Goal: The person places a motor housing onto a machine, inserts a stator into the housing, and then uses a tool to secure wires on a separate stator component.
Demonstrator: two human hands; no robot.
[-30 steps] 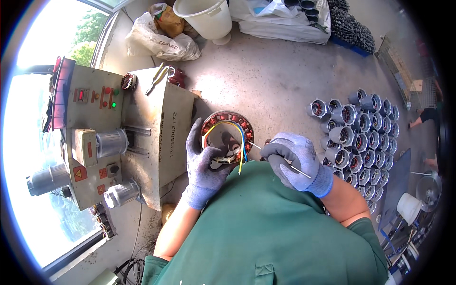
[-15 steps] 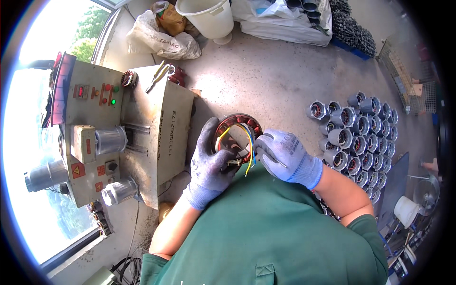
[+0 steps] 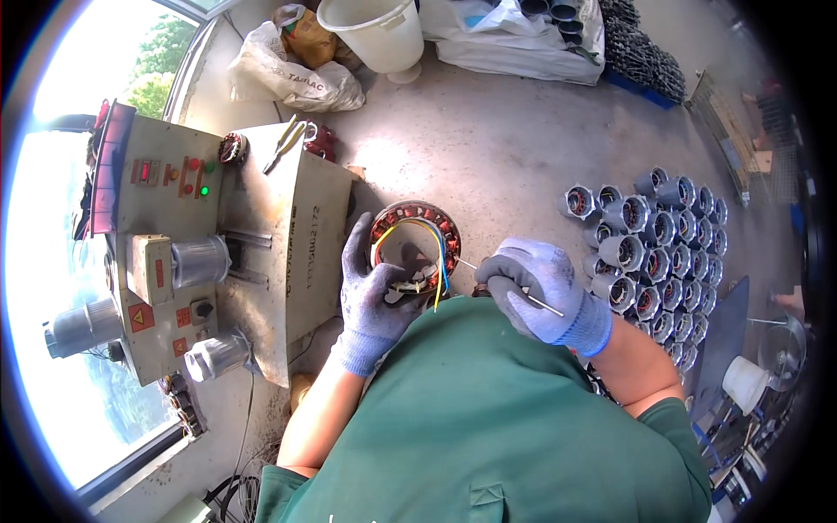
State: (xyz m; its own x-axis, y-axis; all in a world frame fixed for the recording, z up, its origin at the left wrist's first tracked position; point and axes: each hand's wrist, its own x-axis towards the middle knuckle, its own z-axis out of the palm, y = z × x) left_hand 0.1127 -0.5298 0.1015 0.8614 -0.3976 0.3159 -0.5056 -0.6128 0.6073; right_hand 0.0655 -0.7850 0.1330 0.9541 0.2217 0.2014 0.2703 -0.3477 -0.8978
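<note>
Grey-and-lilac-gloved left hand (image 3: pixel 373 301), fingers grasping ring-shaped, copper-red-wound stator (image 3: pixel 417 211), stator at centre, right of beige metal cabinet (image 3: pixel 255 196), similarly gloved right hand (image 3: pixel 545 279), fingers clenched around thin metal rod (image 3: pixel 547 306), tip at stator's right edge.

Left hand (image 3: pixel 377 301) holding copper-wound ring (image 3: pixel 450 237). Right hand (image 3: pixel 539 288) holding thin rod (image 3: pixel 468 263), tip at ring's right edge, contact unclear. Coloured wires (image 3: pixel 443 257) arched over opening. Pliers (image 3: pixel 285 145) on desk (image 3: pixel 251 196). Housings (image 3: pixel 621 251) clustered, right.

White bucket (image 3: pixel 373 42) beside pale sack (image 3: pixel 296 77)
</note>
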